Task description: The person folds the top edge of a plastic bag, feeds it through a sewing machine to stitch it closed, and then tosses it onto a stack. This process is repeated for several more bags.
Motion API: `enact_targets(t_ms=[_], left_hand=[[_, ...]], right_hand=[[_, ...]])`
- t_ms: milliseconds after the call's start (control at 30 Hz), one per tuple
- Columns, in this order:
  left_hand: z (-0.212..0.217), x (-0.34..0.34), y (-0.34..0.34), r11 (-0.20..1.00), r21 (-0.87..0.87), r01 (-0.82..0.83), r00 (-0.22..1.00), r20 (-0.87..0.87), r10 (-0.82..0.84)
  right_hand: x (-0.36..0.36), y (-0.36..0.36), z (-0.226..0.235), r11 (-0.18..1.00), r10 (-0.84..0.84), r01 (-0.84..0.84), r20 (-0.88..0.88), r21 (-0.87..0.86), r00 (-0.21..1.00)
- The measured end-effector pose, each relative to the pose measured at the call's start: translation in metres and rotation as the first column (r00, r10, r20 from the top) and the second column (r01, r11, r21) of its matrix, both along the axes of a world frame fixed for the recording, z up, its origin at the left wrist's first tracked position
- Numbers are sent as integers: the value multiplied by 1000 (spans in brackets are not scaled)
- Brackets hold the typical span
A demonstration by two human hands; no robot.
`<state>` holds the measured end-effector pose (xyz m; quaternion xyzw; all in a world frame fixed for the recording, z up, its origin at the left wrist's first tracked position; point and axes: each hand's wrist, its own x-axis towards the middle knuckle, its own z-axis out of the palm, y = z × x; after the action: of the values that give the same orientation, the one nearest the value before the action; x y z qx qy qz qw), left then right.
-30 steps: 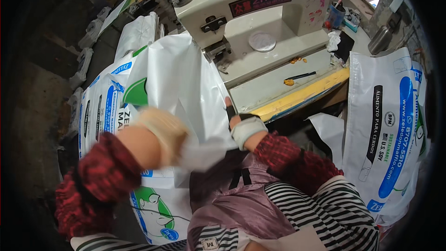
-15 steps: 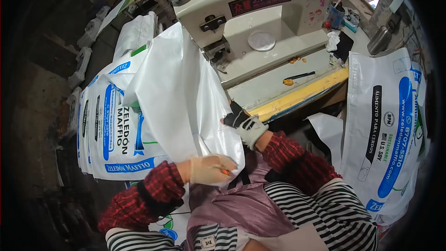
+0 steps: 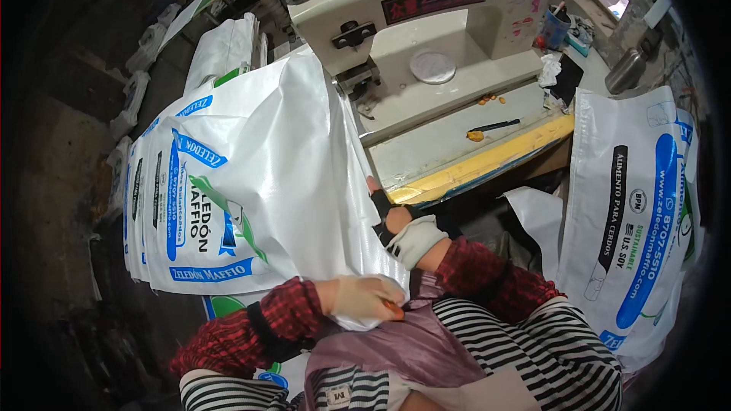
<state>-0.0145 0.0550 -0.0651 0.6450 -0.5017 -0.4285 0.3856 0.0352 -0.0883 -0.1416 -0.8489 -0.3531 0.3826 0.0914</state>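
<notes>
A white woven plastic sack [image 3: 293,152] with blue and green print spreads from the sewing machine [image 3: 426,11] down to my lap. My left hand [image 3: 369,298], in a pale thin glove, is closed on the sack's near end. Something small and orange [image 3: 392,310] shows at its fingertips; its kind is not clear. My right hand [image 3: 403,227], in a black and white fingerless glove, grips the sack's right edge beside the table corner. One bare fingertip points up along that edge, and the other fingers are partly hidden.
More printed sacks [image 3: 624,221] stand at my right, and a folded white stack [image 3: 222,53] lies behind on the left. The table's yellow front edge [image 3: 487,158] is close to my right hand. A black-handled tool [image 3: 495,129], a metal bottle [image 3: 626,68] and a blue cup [image 3: 556,27] are on the table.
My left hand has moved slightly right and down with the sack's end. My right hand has shifted down along the edge. The raised sack fold now lies flatter, showing more print.
</notes>
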Motion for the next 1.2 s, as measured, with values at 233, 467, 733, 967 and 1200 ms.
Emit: enact_targets(t_ms=[233,467,733,967,1200], left_hand=[[58,11,-53,748,664,8,913,300,-276],[60,37,-42,673,642,-367,731,647,-217],[74,31,-52,586,806,-85,811,398,-430],[101,21,-90,565,791,233,731,241,-639],[99,34,-85,441,878,187,760,155,-631]], right_hand=[[39,8,18,852,-514,504,45,139,857],[92,20,34,600,-783,724,63,340,619],[68,22,-5,477,-804,387,214,789,555],[19,0,-38,952,-185,78,354,297,917],[65,17,70,715,-690,630,155,303,707]])
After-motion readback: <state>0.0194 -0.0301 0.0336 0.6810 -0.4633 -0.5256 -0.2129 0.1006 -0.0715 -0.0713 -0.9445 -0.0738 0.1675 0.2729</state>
